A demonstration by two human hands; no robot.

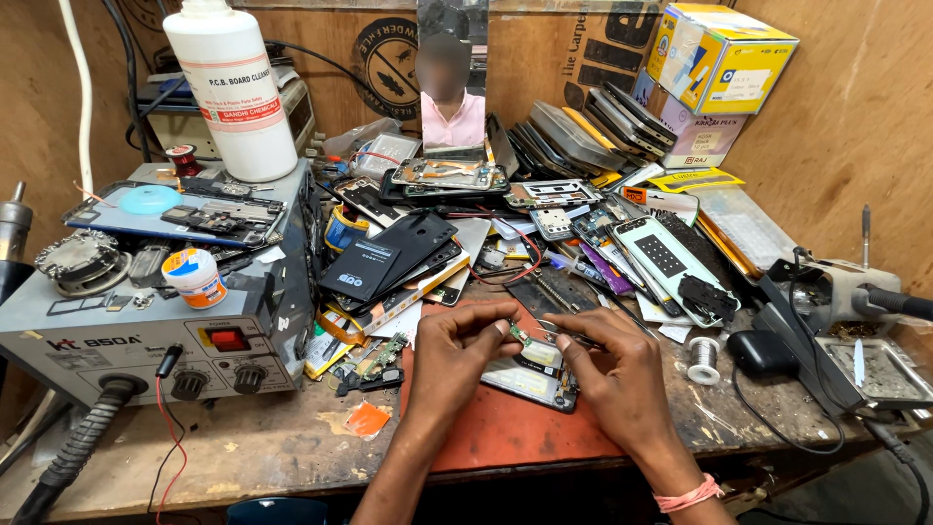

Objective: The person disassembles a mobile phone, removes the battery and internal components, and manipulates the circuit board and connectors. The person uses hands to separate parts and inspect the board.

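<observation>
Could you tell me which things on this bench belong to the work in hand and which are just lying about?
In hand:
- left hand pinching a small green circuit board
- right hand holding tweezers
- opened phone on the red mat

Lying about:
- white cleaner bottle
- hot-air rework station
- solder spool
- black phone back covers
- yellow and blue boxes

small green circuit board point(518, 333): narrow strip, pinched at fingertip height, tilted, just above opened phone | tweezers point(569, 336): thin, metal, lying near level, tips pointing left toward board | opened phone point(533, 377): back removed, innards exposed, flat on red mat point(505, 428), near centre of bench, angled slightly
</observation>
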